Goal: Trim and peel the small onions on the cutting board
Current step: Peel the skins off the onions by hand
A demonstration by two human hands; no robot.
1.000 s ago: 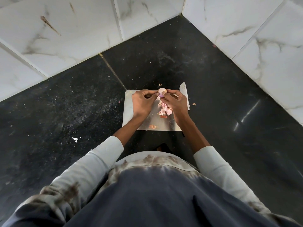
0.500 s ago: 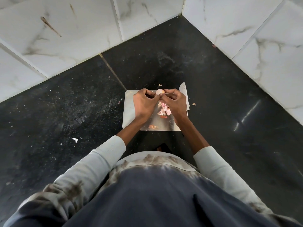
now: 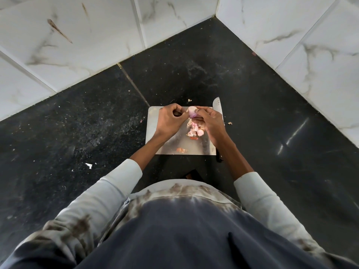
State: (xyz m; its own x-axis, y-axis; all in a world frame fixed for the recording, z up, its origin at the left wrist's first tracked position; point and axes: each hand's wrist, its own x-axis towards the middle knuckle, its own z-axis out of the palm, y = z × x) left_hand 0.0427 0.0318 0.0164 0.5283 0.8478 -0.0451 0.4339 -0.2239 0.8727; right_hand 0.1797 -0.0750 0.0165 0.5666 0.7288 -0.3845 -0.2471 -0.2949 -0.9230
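Head view: both hands, left [image 3: 168, 121] and right [image 3: 210, 121], grip one small onion [image 3: 192, 112], hiding its underside.

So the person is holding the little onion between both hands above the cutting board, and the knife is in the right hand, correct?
Not quite. In the head view the knife is in neither hand: it lies along the right edge of the cutting board. The rest holds: the left hand and right hand hold the small onion between them above the board.

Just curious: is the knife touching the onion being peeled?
Apart. The head view shows the knife lying along the board's right edge, the right hand between it and the onion.
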